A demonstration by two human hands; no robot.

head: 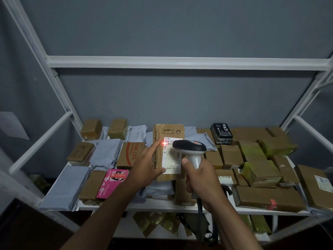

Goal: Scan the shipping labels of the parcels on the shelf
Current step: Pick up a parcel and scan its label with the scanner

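Mid-scan — left hand (144,168) gripping a tall brown parcel (168,152) above the shelf (162,204), label (172,156) facing back here, long axis running 12 to 6. Right hand (200,179) wrapped round the scanner (191,148), nose aimed at 10, red dot on the label's top-left corner. Next, probably — nudge the beam onto the barcode.

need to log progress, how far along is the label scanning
Done: cannot tell; nothing marks any parcel as scanned. In hand: the left hand holds a brown cardboard parcel upright while the right hand aims the barcode scanner; its red light falls on the shipping label. Left: many brown boxes and grey mailer bags lie on the shelf.
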